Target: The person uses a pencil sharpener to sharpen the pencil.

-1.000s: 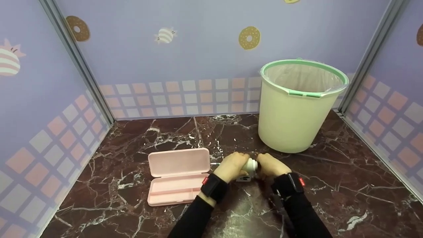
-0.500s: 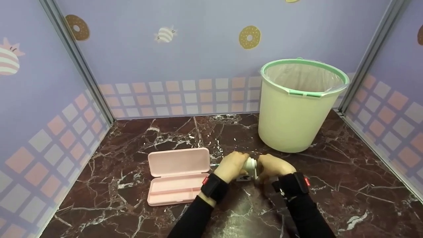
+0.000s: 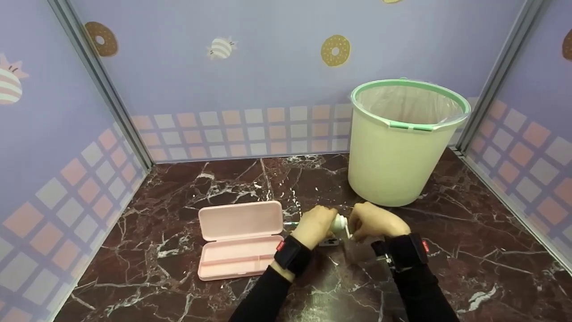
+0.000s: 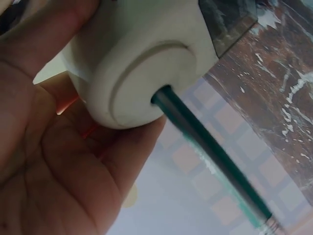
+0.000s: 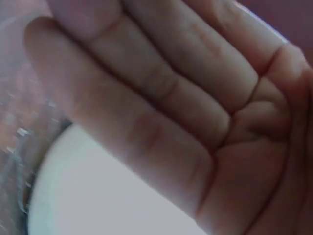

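My left hand [image 3: 316, 223] grips a white crank pencil sharpener [image 3: 338, 222] from above, on the dark marble-patterned tabletop. A green striped pencil [image 4: 215, 152] sticks out of the round hole in the sharpener's white end, in the left wrist view. Its far end points toward the pink pencil case [image 3: 241, 221]. At the sharpener's other side, the fingers of my right hand [image 3: 373, 220] pinch the end of the crank handle [image 3: 348, 230]. The right wrist view shows mostly curled fingers and palm, blurred, and the handle is hidden there. A clear shavings drawer [image 4: 230, 24] sits on the sharpener's body.
The pencil case lies with its lid raised, left of my hands. A large pale green bin [image 3: 393, 161] with a plastic liner stands at the back right. Patterned lilac panels [image 3: 268, 80] enclose the table at the back and both sides.
My right hand has swung round with the crank handle, its wrist shifting right and its knuckles rising. The left hand keeps its grip, and the sharpener stays nearly in place.
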Tool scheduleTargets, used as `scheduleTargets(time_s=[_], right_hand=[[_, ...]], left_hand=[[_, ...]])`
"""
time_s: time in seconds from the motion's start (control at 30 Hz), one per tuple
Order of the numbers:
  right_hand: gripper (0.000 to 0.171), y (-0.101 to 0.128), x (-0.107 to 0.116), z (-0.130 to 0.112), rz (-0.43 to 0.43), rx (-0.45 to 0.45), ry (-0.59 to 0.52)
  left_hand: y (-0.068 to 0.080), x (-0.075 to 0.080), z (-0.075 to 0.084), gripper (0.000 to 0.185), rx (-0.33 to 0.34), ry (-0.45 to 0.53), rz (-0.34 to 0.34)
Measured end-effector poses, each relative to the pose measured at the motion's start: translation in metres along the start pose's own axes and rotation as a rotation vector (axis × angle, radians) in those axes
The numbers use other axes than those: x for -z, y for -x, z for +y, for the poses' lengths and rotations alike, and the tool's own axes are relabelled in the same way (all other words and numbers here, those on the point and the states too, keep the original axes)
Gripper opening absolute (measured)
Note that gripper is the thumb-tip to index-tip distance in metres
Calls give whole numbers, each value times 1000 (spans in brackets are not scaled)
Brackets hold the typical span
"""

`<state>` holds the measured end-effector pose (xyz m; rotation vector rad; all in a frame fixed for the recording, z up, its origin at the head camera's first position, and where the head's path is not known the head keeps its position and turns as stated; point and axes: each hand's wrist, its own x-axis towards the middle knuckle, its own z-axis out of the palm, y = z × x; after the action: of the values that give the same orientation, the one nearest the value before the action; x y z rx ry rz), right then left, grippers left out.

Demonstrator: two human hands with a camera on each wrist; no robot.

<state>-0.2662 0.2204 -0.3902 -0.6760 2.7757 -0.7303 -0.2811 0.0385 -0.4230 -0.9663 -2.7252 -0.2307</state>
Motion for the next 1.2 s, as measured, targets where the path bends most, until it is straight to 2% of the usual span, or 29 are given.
scheduleTargets(time_s=[0.27, 0.57, 0.7, 0.83, 1.0, 1.2], right_hand=[[11, 4, 8, -1, 156, 157, 53], [13, -2, 7, 4, 367, 199, 90], [13, -5, 5, 4, 426, 177, 132], [9, -8, 3, 5, 449, 145, 122], [5, -12, 1, 10, 472, 116, 83], [5, -13, 2, 10, 496, 111, 105]], left_hand=[[-3, 0, 2, 36, 41, 4, -24], [-5, -2, -2, 36, -1, 15, 7], [-6, -2, -4, 36, -1, 46, -19], [-9, -1, -6, 35, 11, 61, -51], [-9, -1, -6, 36, 2, 53, -47], [-11, -1, -5, 36, 6, 46, -47]])
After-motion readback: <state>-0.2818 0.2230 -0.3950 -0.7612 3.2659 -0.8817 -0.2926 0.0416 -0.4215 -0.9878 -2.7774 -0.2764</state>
